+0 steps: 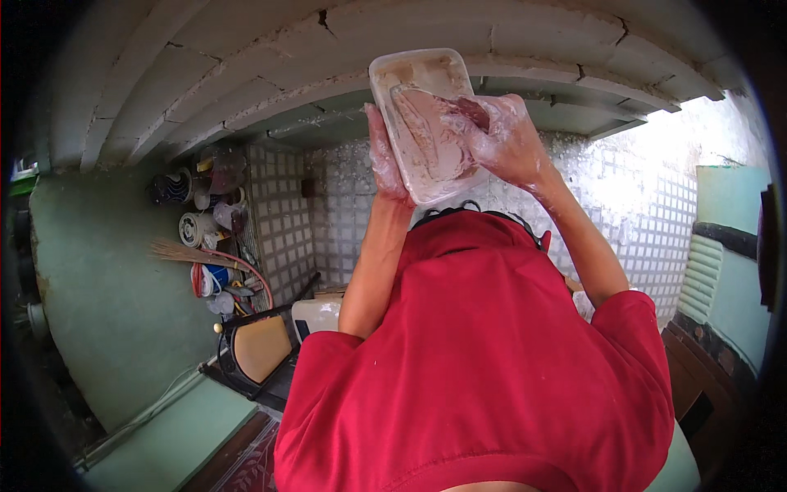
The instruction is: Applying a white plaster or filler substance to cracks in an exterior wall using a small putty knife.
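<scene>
A rectangular translucent plastic tub [416,57], tilted, is held up at the top middle of the head view. Pale pinkish-white powder or paste coats its inside, and a long pale coated piece [415,127] lies along its left part; its kind cannot be made out. My left hand [384,156] grips the tub's left side, fingers along the wall. My right hand [510,141], smeared white, reaches in over the right rim with its fingers curled. Something dark reddish [469,111] shows at those fingers, too unclear to name. Both hands carry white residue.
Cracked block ledges [459,29] run across the top. At left, a broom [193,254], a white round fan-like object [197,230] and several containers stand by a green wall [106,271]. A chair with a tan back [258,348] is at lower left, beside patterned tiles [344,230].
</scene>
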`<action>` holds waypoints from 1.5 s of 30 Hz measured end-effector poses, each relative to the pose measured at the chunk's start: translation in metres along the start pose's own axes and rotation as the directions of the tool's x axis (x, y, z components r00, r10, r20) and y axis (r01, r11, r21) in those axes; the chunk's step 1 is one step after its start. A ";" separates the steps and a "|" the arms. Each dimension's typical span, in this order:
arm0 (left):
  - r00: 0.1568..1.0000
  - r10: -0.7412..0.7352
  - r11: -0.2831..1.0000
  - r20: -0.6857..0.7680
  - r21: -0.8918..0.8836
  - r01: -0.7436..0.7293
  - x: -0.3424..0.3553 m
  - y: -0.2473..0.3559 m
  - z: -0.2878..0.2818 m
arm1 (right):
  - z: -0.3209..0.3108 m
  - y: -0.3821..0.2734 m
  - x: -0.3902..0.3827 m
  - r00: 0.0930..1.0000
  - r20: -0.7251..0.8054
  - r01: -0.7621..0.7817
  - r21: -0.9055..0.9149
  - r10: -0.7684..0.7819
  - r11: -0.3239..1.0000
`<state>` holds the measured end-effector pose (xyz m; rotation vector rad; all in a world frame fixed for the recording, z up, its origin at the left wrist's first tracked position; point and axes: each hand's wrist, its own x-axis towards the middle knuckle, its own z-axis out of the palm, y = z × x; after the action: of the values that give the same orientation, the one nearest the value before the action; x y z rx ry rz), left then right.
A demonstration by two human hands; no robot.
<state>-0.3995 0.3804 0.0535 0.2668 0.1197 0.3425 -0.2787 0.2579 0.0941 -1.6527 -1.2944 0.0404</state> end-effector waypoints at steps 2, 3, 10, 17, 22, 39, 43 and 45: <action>1.000 0.003 0.999 0.003 0.034 -0.003 0.002 -0.002 -0.002 | 0.000 0.010 -0.001 0.998 0.057 0.040 -0.125 -0.033 0.991; 1.000 0.009 0.998 0.004 0.067 -0.010 0.002 -0.003 -0.001 | 0.000 0.012 -0.002 0.998 0.056 0.039 -0.124 -0.032 0.992; 0.998 -0.015 1.000 0.058 0.009 0.015 0.008 -0.001 0.021 | 0.000 0.003 0.001 0.997 0.076 0.036 -0.041 -0.033 0.999; 0.997 0.015 0.998 0.079 -0.055 -0.010 0.009 -0.009 -0.009 | -0.003 0.000 0.007 0.989 0.074 -0.130 0.058 0.126 0.990; 0.993 0.011 0.996 0.114 -0.092 0.000 0.011 -0.006 -0.012 | -0.001 0.009 -0.001 0.998 0.029 -0.057 -0.111 0.061 0.992; 0.989 0.142 0.981 0.029 0.126 -0.144 0.018 -0.012 0.008 | -0.005 0.002 0.007 0.907 -0.047 -0.391 0.275 0.419 0.878; 0.994 0.089 0.988 0.056 0.119 -0.095 0.022 -0.025 0.017 | -0.005 0.005 0.007 0.941 -0.087 -0.312 0.159 0.328 0.937; 0.992 0.040 0.987 0.120 -0.157 -0.021 0.022 -0.026 0.013 | -0.008 0.007 0.006 0.962 -0.078 -0.254 0.092 0.262 0.963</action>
<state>-0.3687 0.3611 0.0569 0.1349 -0.0323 0.3628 -0.2666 0.2581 0.0962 -1.7240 -0.9905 0.1720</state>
